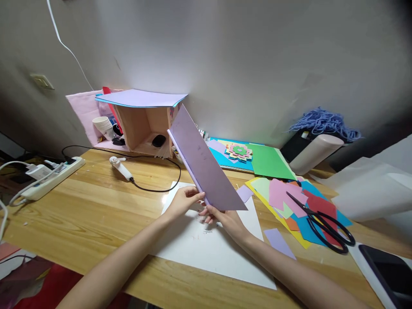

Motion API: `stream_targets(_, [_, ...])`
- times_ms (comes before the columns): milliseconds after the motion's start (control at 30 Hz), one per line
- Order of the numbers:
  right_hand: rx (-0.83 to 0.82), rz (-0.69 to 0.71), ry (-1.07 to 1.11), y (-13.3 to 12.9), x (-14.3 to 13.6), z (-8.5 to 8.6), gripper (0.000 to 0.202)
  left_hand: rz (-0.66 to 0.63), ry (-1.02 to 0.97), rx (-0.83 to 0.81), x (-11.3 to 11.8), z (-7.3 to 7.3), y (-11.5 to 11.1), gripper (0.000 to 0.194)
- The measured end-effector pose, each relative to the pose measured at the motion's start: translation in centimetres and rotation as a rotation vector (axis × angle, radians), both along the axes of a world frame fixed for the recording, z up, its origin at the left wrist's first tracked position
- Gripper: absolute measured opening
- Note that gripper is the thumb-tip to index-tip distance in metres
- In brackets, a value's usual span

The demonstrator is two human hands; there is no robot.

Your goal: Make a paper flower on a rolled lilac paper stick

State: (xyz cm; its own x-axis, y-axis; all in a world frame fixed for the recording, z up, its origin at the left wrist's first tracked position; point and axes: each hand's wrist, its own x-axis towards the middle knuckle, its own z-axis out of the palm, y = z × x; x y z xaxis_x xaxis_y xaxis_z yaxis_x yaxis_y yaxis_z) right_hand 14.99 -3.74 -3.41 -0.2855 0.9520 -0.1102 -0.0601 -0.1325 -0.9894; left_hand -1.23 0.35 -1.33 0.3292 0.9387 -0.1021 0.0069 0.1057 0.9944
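A purple sheet of paper (pixel 210 169) is held up at a slant over a white sheet (pixel 206 257) on the wooden table. Its left long edge is rolled or folded into a narrow strip. My left hand (pixel 186 199) pinches that edge near its lower end. Just to the right, my right hand (pixel 225 219) grips the lower corner, thumb in front and some fingers behind the paper. Dark marks and small specks show on the white sheet beneath my hands.
Black scissors (pixel 322 221) lie on coloured paper scraps (pixel 286 197) at the right, near a phone (pixel 386 270). A glue gun (pixel 120 168), a power strip (pixel 53 180) and a wooden box (pixel 141 128) stand at the left. Behind are a green sheet (pixel 272 161) and a layered paper flower (pixel 238 151).
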Motion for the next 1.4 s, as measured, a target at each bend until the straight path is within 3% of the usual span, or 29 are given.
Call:
stream_targets(200, [-0.019,-0.016,0.016,-0.2,-0.1,-0.2,0.043,-0.018,0.001,0.019,-0.2,-0.2,0.2,0.032])
stream_targets(667, [-0.028,0.118,-0.027,-0.8,-0.3,-0.8,0.05,0.001,0.035,0.035,0.0,-0.8,0.2,0.035])
stream_targets(967, [-0.089,0.165,-0.006,-0.8,-0.3,-0.7,0.053,0.223,-0.196,-0.036,-1.7,0.4,1.9,0.038])
stream_targets(1400, [-0.055,0.135,-0.012,-1.1,-0.3,-0.8,0.048,0.171,-0.232,-0.015,-2.1,0.6,1.8,0.03])
